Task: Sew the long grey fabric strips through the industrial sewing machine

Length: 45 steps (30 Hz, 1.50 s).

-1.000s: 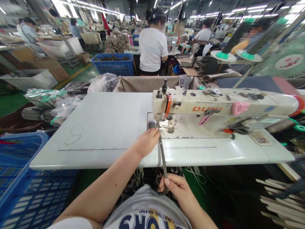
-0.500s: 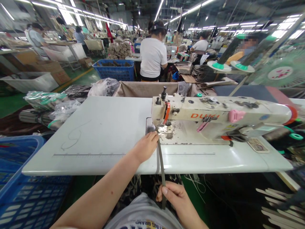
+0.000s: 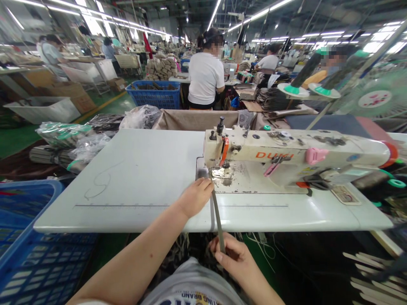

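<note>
1. Basically, one narrow strip (image 3: 217, 214) was in work: long, flat, thin, dull grey-brown, edges roughly parallel, nearly straight along the visible run.
2. It ran from the needle area of the sewing machine (image 3: 295, 150) toward the person, over the front edge of the counter (image 3: 143, 169), lower part slanted slightly right.
3. Upper end went under the left hand (image 3: 197, 196), just in front of the needle plate (image 3: 218, 173); anything finer there was hidden or too small.
4. Left hand: palm down, fingers close together over the strip. Couldn't tell if it pinched or only pressed.
5. Right hand (image 3: 233, 254): below the counter edge, near the lap, thumb and fingers pinching the strip. Tail end was hard to make out.
6. Machine: off-white, orange lettering, worn dark patches on the bed, pink clip (image 3: 315, 156) on the arm.
7. Counter: pale, smooth, ruler line (image 3: 127, 206) near the front; strip crossed it.
8. Blue basket (image 3: 57, 250) stood at left; paler strips (image 3: 375, 279) lay fanned at lower right, well apart from both hands.
</note>
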Each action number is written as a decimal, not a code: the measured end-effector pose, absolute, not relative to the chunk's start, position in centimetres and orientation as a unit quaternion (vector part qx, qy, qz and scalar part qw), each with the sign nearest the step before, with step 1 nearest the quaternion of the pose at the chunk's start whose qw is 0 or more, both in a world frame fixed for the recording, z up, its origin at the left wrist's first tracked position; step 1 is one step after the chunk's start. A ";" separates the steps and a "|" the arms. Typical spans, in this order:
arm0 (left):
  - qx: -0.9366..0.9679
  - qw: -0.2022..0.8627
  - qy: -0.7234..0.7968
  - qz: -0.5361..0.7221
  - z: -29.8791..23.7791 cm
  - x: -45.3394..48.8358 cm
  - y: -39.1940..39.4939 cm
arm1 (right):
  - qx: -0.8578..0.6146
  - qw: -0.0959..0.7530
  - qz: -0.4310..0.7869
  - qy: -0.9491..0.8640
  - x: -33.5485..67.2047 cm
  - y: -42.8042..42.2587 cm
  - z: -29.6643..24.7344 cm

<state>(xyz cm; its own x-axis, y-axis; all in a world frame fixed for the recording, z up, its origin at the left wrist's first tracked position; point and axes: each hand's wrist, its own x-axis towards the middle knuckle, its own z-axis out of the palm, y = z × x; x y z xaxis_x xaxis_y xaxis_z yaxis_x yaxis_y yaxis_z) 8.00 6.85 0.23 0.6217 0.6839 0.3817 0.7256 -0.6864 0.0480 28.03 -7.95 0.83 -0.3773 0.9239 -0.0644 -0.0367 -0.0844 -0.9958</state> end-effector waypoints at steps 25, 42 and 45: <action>-0.898 0.029 -0.406 -0.170 -0.3 7.8 7.1 | -0.448 0.366 0.683 -0.446 27.3 -8.6 1.9; -0.901 0.032 -0.394 -0.178 -0.5 7.8 7.0 | -0.466 0.381 0.652 -0.461 27.4 -8.5 2.0; -0.895 0.033 -0.404 -0.185 -0.4 7.9 7.0 | -0.456 0.373 0.661 -0.465 27.6 -8.4 1.1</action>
<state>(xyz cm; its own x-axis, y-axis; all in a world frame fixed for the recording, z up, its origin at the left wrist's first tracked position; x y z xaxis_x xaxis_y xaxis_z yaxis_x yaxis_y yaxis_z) 7.94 7.01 -0.43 0.6054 0.7105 0.3586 0.7349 -0.6720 0.0908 27.59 -8.45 1.06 -0.3060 0.9168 -0.2567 -0.0691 -0.2903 -0.9544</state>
